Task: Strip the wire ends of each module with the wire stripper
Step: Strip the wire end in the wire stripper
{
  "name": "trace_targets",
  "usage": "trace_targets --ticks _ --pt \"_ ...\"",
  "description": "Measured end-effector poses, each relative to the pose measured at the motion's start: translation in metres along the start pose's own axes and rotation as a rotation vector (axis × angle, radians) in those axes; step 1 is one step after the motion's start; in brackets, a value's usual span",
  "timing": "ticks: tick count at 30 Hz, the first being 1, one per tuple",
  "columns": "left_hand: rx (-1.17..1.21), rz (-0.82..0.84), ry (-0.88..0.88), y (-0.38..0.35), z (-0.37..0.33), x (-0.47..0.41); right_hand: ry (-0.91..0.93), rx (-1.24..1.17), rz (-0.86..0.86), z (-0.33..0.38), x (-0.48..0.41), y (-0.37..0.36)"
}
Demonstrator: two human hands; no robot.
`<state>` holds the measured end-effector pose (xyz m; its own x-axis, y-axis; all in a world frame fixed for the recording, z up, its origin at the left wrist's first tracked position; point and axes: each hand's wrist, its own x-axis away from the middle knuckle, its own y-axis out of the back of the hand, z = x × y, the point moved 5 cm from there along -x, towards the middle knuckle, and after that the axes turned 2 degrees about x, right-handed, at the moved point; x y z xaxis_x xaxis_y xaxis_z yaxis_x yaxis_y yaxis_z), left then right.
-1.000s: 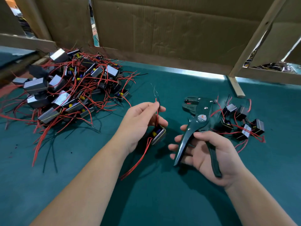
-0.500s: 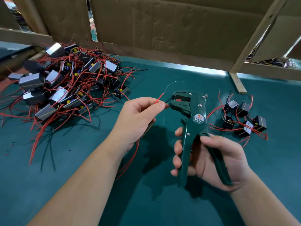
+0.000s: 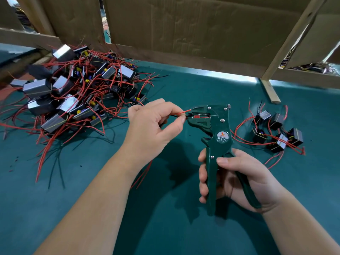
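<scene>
The stripper (image 3: 217, 126) is dark green and has a round sticker (image 3: 221, 138) with "W01A" on it. Above this there is a small orange logo, and below it a line too small to read.

The right hand (image 3: 241, 181) is curled round both handles and holds the tool upright, with the head turned to the left. The left hand (image 3: 152, 126) pinches two wires (image 3: 184, 111), one red and one black, between thumb and forefinger just beside the head. The black end reaches into the mouth of the tool, and the red end points up just over it. The module of these wires is hidden under the left hand. More red wire hangs below the wrist.

The table (image 3: 165, 227) has a teal-green cover. At the far left lies a big pile (image 3: 73, 92) of modules, tangled in red and black wires. At the right, near the stripper, lies a small group (image 3: 276, 133) of modules. Behind the table stand cardboard sheets (image 3: 193, 24) in a frame of wooden battens (image 3: 270, 91).
</scene>
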<state>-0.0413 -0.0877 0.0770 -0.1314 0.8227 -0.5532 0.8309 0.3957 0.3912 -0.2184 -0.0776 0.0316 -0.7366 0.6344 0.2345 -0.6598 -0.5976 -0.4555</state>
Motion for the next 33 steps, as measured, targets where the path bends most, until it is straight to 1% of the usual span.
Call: trace_targets --ticks 5,11,13,16,18,21,24,26,28,30,33 --pt "-0.078 0.017 -0.008 0.000 0.002 0.002 -0.012 0.012 -0.044 -0.001 0.000 0.000" --pt "-0.132 0.080 -0.040 -0.008 0.008 0.002 -0.016 0.003 -0.256 -0.006 -0.004 -0.002" --pt "-0.108 0.062 -0.012 -0.009 0.012 0.003 -0.006 0.019 -0.310 -0.007 -0.004 -0.002" --pt "0.021 0.043 0.090 -0.011 0.019 0.003 -0.032 -0.010 -0.368 -0.008 -0.005 0.003" --pt "0.105 0.053 0.160 -0.012 0.021 0.002 -0.044 -0.089 -0.339 -0.006 -0.008 0.007" --pt "0.305 0.100 0.271 -0.014 0.023 0.002 -0.034 -0.197 -0.301 -0.003 -0.010 0.014" --pt "0.374 0.191 0.282 -0.017 0.022 0.004 -0.018 -0.194 -0.183 -0.004 -0.009 0.011" --pt "0.316 0.215 0.259 -0.018 0.021 0.005 -0.030 -0.184 -0.061 -0.005 -0.008 0.004" --pt "0.172 0.200 0.196 -0.016 0.022 0.004 -0.051 -0.167 0.023 -0.006 -0.007 -0.001" --pt "0.073 0.174 0.141 -0.011 0.024 0.003 -0.059 -0.140 0.050 -0.006 -0.006 -0.002" --pt "0.020 0.150 0.102 -0.007 0.024 0.002 -0.065 -0.112 0.037 -0.006 -0.004 -0.001"
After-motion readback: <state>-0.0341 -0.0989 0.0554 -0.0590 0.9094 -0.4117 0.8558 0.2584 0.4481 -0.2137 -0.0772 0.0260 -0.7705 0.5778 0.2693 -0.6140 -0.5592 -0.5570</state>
